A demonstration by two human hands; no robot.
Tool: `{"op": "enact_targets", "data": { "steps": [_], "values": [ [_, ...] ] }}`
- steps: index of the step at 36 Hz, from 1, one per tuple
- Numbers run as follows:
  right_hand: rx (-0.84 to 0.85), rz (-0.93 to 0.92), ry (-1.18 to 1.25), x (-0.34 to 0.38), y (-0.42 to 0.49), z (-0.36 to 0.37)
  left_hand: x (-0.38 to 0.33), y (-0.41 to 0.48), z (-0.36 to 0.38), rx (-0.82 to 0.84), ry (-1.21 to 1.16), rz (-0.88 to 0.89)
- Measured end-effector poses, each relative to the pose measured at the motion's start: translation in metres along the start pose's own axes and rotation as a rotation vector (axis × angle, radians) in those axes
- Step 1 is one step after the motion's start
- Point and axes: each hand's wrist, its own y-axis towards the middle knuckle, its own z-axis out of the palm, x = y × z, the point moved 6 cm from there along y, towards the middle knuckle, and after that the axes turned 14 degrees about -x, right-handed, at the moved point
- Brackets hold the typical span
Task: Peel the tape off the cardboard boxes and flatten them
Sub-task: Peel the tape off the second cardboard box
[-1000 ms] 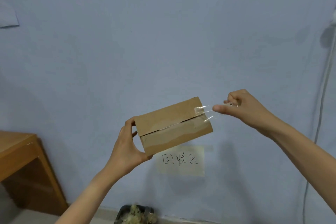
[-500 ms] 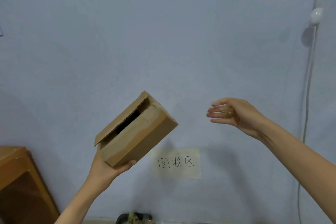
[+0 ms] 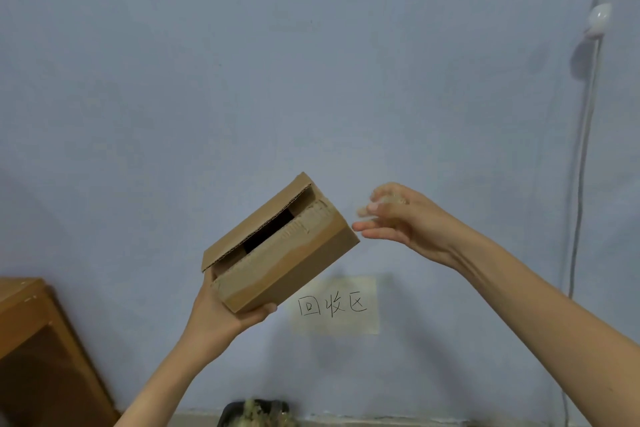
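Observation:
A small brown cardboard box [image 3: 294, 260] is held up in front of the wall, tilted, its top flaps parted with a dark gap between them. My left hand [image 3: 225, 308] grips the box from below at its lower left corner. My right hand [image 3: 401, 222] hovers just right of the box's upper right corner, fingers loosely curled, blurred by motion. A crumpled bit of clear tape [image 3: 391, 199] sits between its fingertips.
A paper label with handwritten characters [image 3: 334, 305] is stuck on the blue wall below the box. A wooden table [image 3: 31, 333] stands at lower left. A dark bin holding scraps [image 3: 258, 414] sits on the floor below. A white cable [image 3: 585, 135] runs down the wall at right.
The tape came off the box and the top flaps sprang apart. My left hand tilted the box and raised it toward the right hand, which now holds the balled tape.

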Motion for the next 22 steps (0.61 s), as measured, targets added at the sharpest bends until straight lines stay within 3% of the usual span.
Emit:
{"op": "enact_targets", "data": {
  "steps": [4, 8, 11, 16, 22],
  "values": [
    [0.036, -0.044, 0.048, 0.002, 0.001, -0.001, 0.001, 0.002, 0.003, 0.002, 0.005, -0.013],
    [-0.08, -0.104, -0.115, -0.004, 0.011, -0.011, 0.004, 0.007, 0.006, -0.009, 0.023, -0.007],
    [-0.122, -0.031, -0.164, -0.013, 0.018, -0.015, 0.006, 0.013, 0.011, -0.027, 0.036, -0.007],
    [-0.116, 0.049, 0.032, -0.046, 0.036, -0.024, 0.017, 0.026, 0.022, -0.064, 0.071, -0.027],
    [-0.056, 0.23, 0.071, -0.129, 0.045, -0.031, 0.054, 0.037, 0.035, -0.055, 0.093, -0.126]
  ]
}}
